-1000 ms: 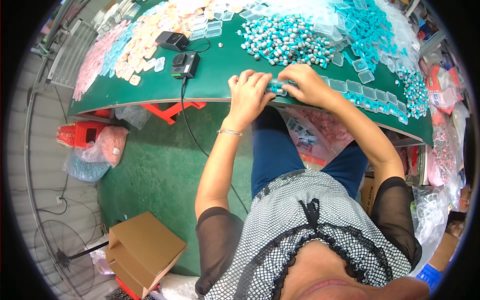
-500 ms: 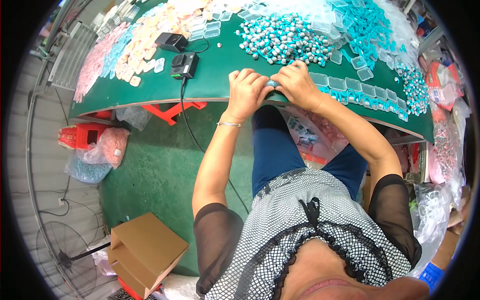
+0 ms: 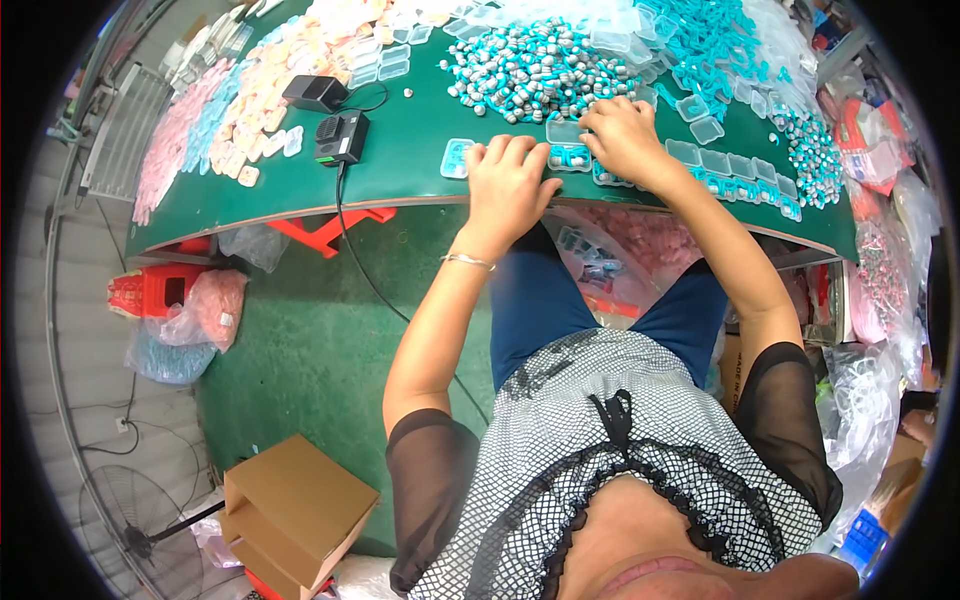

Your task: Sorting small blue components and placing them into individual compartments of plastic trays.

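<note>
A row of small clear plastic boxes runs along the near table edge, their lids flipped open and teal and white pieces inside. The leftmost open box lies between my hands. My right hand has its bent fingers and thumb at the right edge of that box's raised lid, and covers part of the box beside it. My left hand is over the table edge, fingers apart, holding nothing visible. Just left of its fingertips lies a closed clear box with teal contents.
Beyond my hands is a heap of grey-and-teal capsule-like pieces, with teal parts to its right. A black charger with a cable stands left, near peach pieces. An open cardboard box sits on the floor.
My hands, together on a small box before, have parted. A closed box now lies left of my left hand, and my right hand has moved right to the open boxes. The view has shifted slightly.
</note>
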Demonstrator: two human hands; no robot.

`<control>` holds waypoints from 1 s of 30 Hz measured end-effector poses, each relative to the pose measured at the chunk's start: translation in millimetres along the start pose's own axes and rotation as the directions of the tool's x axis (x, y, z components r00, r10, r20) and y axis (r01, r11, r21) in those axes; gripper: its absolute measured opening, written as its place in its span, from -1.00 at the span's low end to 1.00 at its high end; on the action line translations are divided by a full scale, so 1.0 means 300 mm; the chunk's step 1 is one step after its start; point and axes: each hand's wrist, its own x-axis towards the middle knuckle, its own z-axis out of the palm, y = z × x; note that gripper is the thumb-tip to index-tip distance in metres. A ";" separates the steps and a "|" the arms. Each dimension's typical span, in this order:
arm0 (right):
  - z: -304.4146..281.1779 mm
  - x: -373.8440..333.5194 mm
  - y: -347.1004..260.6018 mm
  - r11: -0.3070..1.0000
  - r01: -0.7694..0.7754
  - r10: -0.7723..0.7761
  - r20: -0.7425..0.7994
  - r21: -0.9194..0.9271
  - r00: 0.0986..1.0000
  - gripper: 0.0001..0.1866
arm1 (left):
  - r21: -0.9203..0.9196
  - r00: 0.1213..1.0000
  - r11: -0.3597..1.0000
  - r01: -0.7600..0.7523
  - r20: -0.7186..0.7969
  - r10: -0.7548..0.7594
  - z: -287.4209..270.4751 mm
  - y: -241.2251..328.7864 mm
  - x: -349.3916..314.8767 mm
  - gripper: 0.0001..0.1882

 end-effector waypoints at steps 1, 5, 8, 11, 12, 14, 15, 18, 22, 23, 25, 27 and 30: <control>0.006 -0.002 -0.001 1.000 -0.008 0.008 -0.017 -0.016 1.000 -0.83 | 0.008 0.999 1.000 0.020 0.033 -0.020 0.016 0.011 0.013 -0.53; 0.032 0.002 0.014 0.999 -0.010 0.007 -0.101 -0.030 0.995 -0.82 | 0.033 0.992 0.999 0.037 0.123 -0.041 0.061 0.023 0.029 -0.58; 0.031 -0.001 -0.006 0.999 -0.018 0.016 -0.043 -0.047 0.999 -0.83 | 0.016 0.992 0.999 0.043 0.122 -0.045 0.057 0.022 0.016 -0.63; 0.055 -0.005 0.003 0.999 -0.004 0.002 -0.062 -0.033 0.998 -0.83 | -0.005 0.996 0.999 0.040 0.083 -0.039 0.055 0.022 0.001 -0.65; 0.054 -0.004 -0.001 1.000 -0.003 0.001 -0.060 -0.030 0.998 -0.83 | -0.003 0.996 0.999 0.043 0.085 -0.042 0.053 0.022 -0.001 -0.65; 0.050 -0.001 -0.010 1.000 -0.015 0.015 -0.028 -0.008 1.000 -0.79 | -0.017 0.993 0.997 0.069 0.093 -0.067 0.048 0.022 -0.001 -0.62; 0.048 0.002 -0.010 1.000 -0.014 0.014 -0.026 -0.007 1.000 -0.79 | -0.016 0.993 0.997 0.071 0.094 -0.069 0.047 0.021 -0.002 -0.62; 0.034 0.012 -0.002 0.994 -0.024 0.028 -0.028 0.107 0.999 -0.82 | -0.045 0.990 0.993 0.109 0.097 -0.104 0.046 0.028 -0.001 -0.54; -0.007 0.002 0.027 0.940 0.199 -0.178 -0.100 0.276 0.979 -0.78 | -0.074 0.987 0.984 0.161 -0.001 -0.162 0.050 0.035 0.006 -0.47; -0.015 -0.005 0.030 0.899 0.285 -0.263 -0.109 0.332 0.959 -0.76 | -0.077 0.989 0.987 0.144 -0.017 -0.146 0.052 0.029 0.006 -0.47; -0.050 -0.027 0.015 0.897 0.313 -0.303 -0.082 0.312 0.950 -0.74 | -0.032 0.995 0.995 0.098 0.022 -0.097 0.052 0.012 0.004 -0.52; -0.055 -0.039 0.002 0.896 0.337 -0.336 -0.055 0.289 0.940 -0.72 | 0.008 0.997 0.999 0.042 0.063 -0.043 0.063 -0.006 0.009 -0.57; -0.011 -0.046 -0.019 0.914 0.355 -0.321 -0.188 0.197 0.928 -0.72 | -0.018 0.999 1.000 0.020 -0.034 -0.021 0.073 -0.010 0.027 -0.78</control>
